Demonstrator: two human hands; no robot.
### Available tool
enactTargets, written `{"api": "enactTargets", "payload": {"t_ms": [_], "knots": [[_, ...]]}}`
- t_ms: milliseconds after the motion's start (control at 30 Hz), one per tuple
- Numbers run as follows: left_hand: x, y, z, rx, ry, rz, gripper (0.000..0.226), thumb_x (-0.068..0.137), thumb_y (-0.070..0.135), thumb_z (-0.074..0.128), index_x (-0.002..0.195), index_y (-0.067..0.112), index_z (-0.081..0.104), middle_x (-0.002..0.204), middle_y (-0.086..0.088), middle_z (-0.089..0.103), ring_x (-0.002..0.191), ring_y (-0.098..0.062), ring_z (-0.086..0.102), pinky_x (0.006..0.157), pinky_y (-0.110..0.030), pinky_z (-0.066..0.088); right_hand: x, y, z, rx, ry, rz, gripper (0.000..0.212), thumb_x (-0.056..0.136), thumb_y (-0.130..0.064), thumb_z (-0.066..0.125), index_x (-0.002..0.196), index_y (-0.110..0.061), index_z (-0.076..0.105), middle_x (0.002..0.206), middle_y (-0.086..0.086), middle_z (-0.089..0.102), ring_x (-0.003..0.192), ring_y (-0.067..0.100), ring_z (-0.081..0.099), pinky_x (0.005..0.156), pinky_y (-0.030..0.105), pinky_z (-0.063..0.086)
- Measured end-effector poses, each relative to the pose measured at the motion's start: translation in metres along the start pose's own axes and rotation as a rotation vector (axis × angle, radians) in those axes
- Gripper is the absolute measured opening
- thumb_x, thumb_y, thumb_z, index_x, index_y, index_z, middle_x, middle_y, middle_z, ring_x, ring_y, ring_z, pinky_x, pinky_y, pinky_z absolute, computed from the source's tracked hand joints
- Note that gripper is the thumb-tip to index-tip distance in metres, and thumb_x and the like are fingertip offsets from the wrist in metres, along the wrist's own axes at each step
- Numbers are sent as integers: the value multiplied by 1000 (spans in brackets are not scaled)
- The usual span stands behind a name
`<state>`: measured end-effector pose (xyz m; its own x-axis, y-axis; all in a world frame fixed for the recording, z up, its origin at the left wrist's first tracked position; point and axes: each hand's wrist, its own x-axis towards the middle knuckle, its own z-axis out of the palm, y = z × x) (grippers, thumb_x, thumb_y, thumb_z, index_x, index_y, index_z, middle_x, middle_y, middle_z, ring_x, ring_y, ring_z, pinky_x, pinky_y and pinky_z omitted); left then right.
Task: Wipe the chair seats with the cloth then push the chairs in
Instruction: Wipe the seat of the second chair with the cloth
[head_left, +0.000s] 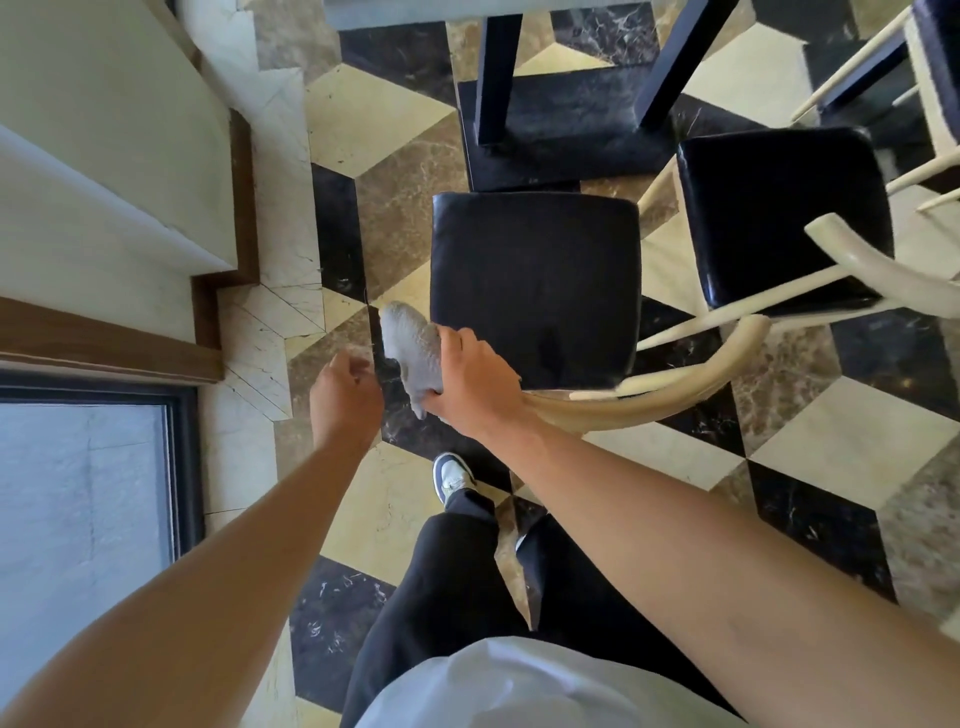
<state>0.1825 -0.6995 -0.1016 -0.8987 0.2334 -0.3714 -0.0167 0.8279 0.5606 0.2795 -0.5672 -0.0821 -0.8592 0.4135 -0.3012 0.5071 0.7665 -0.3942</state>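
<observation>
A: Why was your right hand (475, 376) bunching the cloth (410, 345) at the near-left corner of the chair seat (535, 280)?
B: Probably to start wiping; your left hand (345, 384) hung loosely curled, holding nothing

Glossy black leather seat (535, 286)

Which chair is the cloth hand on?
The left chair, nearest the wall; right hand with cloth rests at its seat's corner. The right chair is untouched.
</observation>
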Motion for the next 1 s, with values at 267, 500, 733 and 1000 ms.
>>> {"api": "enactTargets", "payload": {"t_ms": [267,500,733,1000], "knots": [[-53,44,36,143,152,155,26,89,14,50,115,16,58,126,0,51,114,-20,48,96,-45,50,-64,95,-30,-26,26,-197,66,77,-64,66,121,-17,54,108,2,64,88,23,65,68,35,49],[-100,95,89,328,83,512,20,86,9,60,105,11,65,113,-3,58,109,-23,52,101,-43,42,-97,197,-69,-2,39,-225,52,69,-58,62,109,-25,62,96,-6,67,81,19,62,81,39,52],[-123,148,133,276,41,533,20,88,10,50,100,11,66,106,-2,57,102,-21,52,97,-37,41,-98,303,-101,92,55,-128,44,65,-30,70,108,-23,64,100,-6,64,100,16,55,118,41,25],[-85,177,150,248,-14,491,19,92,10,48,94,11,67,103,-3,60,95,-20,54,88,-39,49,-59,340,-125,174,-19,1,31,58,-40,57,85,-27,66,80,-9,62,85,17,52,93,38,40]]}}
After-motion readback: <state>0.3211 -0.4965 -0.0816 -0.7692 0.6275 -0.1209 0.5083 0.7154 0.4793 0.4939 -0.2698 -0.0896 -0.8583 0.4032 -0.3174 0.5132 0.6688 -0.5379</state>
